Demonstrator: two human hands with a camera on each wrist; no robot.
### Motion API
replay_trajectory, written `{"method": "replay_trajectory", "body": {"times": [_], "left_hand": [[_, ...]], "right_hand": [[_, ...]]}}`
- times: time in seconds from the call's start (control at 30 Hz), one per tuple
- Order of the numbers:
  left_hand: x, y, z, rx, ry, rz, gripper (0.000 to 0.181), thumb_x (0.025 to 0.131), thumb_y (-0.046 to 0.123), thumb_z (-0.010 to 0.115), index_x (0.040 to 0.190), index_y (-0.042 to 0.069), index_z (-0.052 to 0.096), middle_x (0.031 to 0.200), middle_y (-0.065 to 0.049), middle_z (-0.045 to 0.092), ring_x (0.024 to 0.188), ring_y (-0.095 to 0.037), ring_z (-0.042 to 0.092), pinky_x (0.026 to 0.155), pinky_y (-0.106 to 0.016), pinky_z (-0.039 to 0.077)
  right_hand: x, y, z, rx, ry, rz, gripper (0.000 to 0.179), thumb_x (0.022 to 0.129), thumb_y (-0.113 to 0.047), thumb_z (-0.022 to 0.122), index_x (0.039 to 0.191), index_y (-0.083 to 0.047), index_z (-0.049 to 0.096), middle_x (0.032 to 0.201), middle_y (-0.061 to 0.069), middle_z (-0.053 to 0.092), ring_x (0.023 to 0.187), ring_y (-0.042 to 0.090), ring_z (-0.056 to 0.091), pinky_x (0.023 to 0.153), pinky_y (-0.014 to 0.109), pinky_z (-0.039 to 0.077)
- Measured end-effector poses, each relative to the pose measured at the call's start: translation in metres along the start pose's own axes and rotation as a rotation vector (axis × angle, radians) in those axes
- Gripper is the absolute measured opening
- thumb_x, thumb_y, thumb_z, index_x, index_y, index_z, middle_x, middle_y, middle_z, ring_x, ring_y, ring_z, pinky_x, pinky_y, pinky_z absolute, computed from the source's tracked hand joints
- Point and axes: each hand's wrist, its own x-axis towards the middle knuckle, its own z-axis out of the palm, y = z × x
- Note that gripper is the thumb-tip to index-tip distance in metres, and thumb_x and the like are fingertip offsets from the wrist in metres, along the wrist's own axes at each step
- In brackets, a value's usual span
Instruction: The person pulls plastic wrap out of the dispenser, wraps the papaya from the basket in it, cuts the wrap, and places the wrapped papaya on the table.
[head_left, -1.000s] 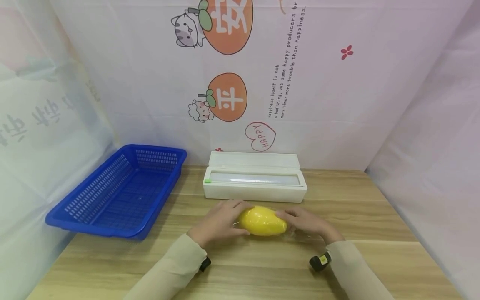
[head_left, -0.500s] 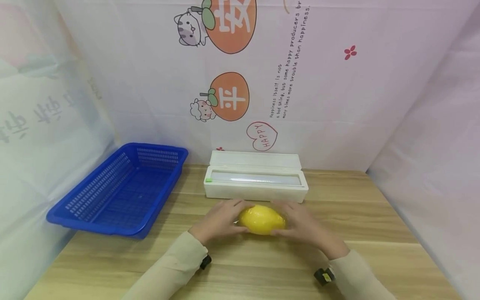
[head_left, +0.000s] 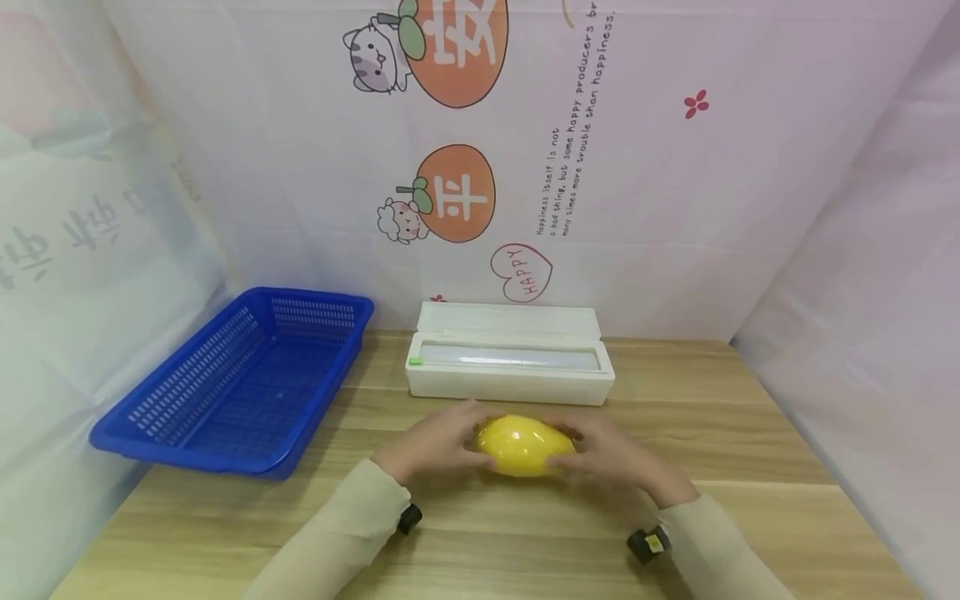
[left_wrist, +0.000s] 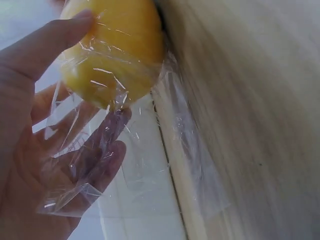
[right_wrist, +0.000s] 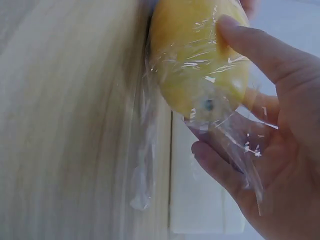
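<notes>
A smooth yellow fruit, shaped like a mango (head_left: 522,447), lies lengthwise between the two hands in the head view. Clear plastic wrap (left_wrist: 187,150) covers it and hangs loose past both ends. My left hand (head_left: 435,443) grips the left end, thumb on the near side and fingers behind. At the opposite end my right hand (head_left: 611,457) holds it the same way, its thumb pressing the film-covered skin in the right wrist view. A small dark spot shows on the fruit's right end. Loose film (right_wrist: 142,170) trails there beside the right fingers.
Just behind the hands stands a white cling film dispenser (head_left: 510,386), lid raised, with a roll inside and a green slider at its left. A blue plastic basket (head_left: 318,421) sits at the left of the wooden table (head_left: 525,550). Printed white cloth encloses the back and sides.
My right hand has shifted from the loose film at the right end to a grip around the fruit. The left hand stays at its end. The fruit has barely moved.
</notes>
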Motion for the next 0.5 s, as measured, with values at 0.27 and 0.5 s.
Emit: {"method": "replay_trajectory", "body": {"times": [0.27, 0.5], "left_hand": [[0.013, -0.015, -0.005, -0.226, -0.055, -0.029, 0.066, 0.09, 0.049, 0.072, 0.146, 0.022, 0.051, 0.137, 0.008, 0.057, 0.118, -0.011, 0.055, 0.102, -0.034, 0.047], [0.019, -0.023, -0.007, -0.337, -0.085, -0.059, 0.061, 0.092, 0.046, 0.071, 0.145, 0.023, 0.053, 0.134, 0.012, 0.059, 0.116, -0.01, 0.057, 0.1, -0.033, 0.048]], "right_hand": [[0.007, 0.016, -0.004, 0.16, -0.07, 0.096, 0.055, 0.094, -0.044, 0.068, 0.143, -0.024, 0.053, 0.134, -0.001, 0.062, 0.117, 0.018, 0.059, 0.099, 0.043, 0.048], [0.011, 0.021, -0.008, 0.176, -0.095, 0.152, 0.052, 0.097, -0.044, 0.064, 0.143, -0.023, 0.054, 0.134, 0.004, 0.059, 0.117, 0.024, 0.056, 0.094, 0.045, 0.05]]}}
